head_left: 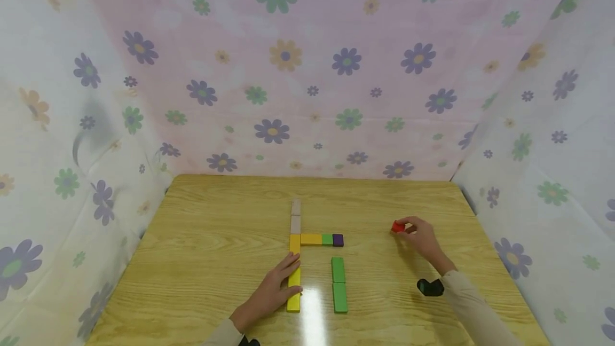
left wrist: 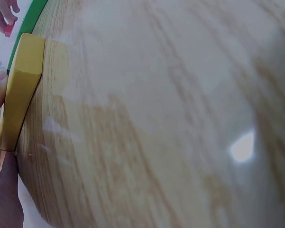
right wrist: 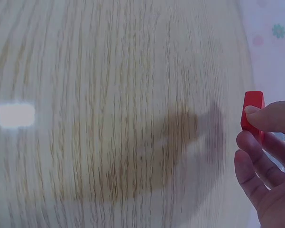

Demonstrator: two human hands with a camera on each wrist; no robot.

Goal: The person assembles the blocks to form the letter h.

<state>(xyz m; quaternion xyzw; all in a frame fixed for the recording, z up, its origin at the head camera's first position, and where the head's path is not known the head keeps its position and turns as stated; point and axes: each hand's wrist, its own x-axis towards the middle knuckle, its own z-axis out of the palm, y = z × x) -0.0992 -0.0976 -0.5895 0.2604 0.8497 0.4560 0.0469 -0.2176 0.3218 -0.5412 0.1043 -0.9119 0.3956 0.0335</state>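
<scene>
A straight column of blocks runs toward me, with two pale wooden blocks [head_left: 295, 224] at its far end and yellow blocks [head_left: 293, 303] nearer. My left hand [head_left: 276, 287] rests across the yellow part, fingers extended and thumb over the near block. In the left wrist view the fingertips touch the yellow block [left wrist: 26, 61] along its edge. To the right, my right hand [head_left: 423, 239] pinches a small red block [head_left: 397, 227] between thumb and fingers. The right wrist view shows the thumb on the face of the red block [right wrist: 252, 107], held over the table.
A side row joins the column: an orange-yellow block [head_left: 311, 240], a small green block [head_left: 327, 240] and a purple block [head_left: 338, 240]. Two green blocks [head_left: 339, 284] lie end to end in front of it. Flowered cloth [head_left: 307, 95] walls surround the wooden table [head_left: 216, 218].
</scene>
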